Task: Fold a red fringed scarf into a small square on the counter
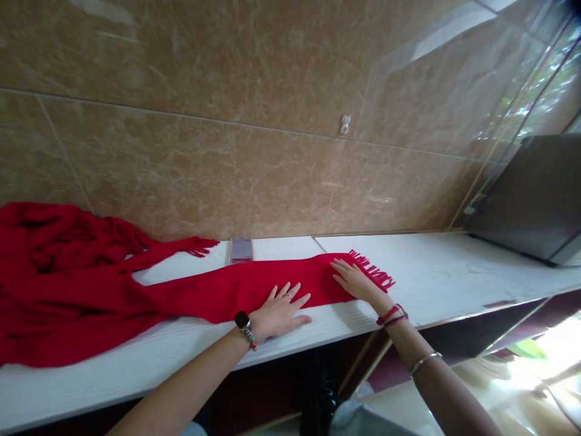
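A long red fringed scarf (pixel 218 287) lies along a white countertop (pixel 454 272), bunched in a heap at the left and stretched flat toward the right. My left hand (pixel 279 312) rests flat on the scarf's near edge, fingers spread. My right hand (pixel 356 280) lies flat on the scarf close to its fringed end (pixel 374 272), fingers stretched out. Neither hand grips anything.
A brown marble tile wall (pixel 254 133) rises right behind the counter. A small blurred card-like object (pixel 240 249) lies behind the scarf. A dark grey box-like appliance (pixel 531 200) stands at the far right by a window. The counter's front edge drops off to the floor below.
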`<action>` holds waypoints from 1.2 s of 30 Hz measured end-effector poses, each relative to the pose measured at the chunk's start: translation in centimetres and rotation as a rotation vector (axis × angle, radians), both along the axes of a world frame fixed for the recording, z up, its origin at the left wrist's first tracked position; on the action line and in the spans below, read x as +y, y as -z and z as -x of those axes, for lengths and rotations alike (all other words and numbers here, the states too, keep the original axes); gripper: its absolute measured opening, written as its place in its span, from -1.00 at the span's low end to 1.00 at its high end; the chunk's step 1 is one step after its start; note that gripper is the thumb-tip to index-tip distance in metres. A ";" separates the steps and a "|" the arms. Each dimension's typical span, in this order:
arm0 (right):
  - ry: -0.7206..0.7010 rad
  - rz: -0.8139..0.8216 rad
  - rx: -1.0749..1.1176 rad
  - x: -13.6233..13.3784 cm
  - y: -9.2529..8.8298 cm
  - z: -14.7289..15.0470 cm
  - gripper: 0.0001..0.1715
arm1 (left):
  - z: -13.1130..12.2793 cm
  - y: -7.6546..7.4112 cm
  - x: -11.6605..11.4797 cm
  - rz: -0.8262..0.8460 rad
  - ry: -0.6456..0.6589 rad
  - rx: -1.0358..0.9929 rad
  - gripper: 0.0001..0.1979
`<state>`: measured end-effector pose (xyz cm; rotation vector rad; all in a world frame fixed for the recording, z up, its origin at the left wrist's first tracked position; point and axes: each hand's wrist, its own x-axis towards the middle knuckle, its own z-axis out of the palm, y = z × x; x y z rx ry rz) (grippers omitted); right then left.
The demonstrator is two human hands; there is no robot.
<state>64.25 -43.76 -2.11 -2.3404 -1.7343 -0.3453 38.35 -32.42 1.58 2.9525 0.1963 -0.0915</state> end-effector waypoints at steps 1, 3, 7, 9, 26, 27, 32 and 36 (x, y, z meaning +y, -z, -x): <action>-0.015 -0.033 0.001 0.6 -0.3 0.7 -0.49 | 0.0 0.1 0.1 -0.016 -0.024 -0.024 -0.40; -0.071 -0.083 0.022 1.7 -0.6 2.5 -0.47 | -0.2 0.4 0.4 -0.054 -0.085 -0.072 -0.40; -0.167 -0.045 0.045 3.4 0.2 5.6 -0.45 | -0.8 1.1 1.1 -0.082 -0.190 -0.040 -0.43; -0.191 0.003 0.025 3.6 0.8 6.3 -0.47 | -0.8 1.3 1.3 -0.076 -0.207 -0.012 -0.45; -0.191 0.001 -0.019 3.3 1.1 6.4 -0.50 | -3.2 -0.5 2.5 -0.039 -0.325 -0.023 -0.43; -0.187 0.007 -0.016 3.3 1.0 6.4 -0.50 | -3.4 -0.1 2.6 -0.044 -0.317 -0.008 -0.44; -0.182 0.007 0.002 3.1 0.9 6.4 -0.49 | -3.0 1.1 3.1 -0.076 -0.280 0.011 -0.46; -0.179 -0.012 0.023 3.3 0.8 6.4 -0.50 | -1.8 -0.2 2.1 -0.199 -0.150 -0.091 -0.48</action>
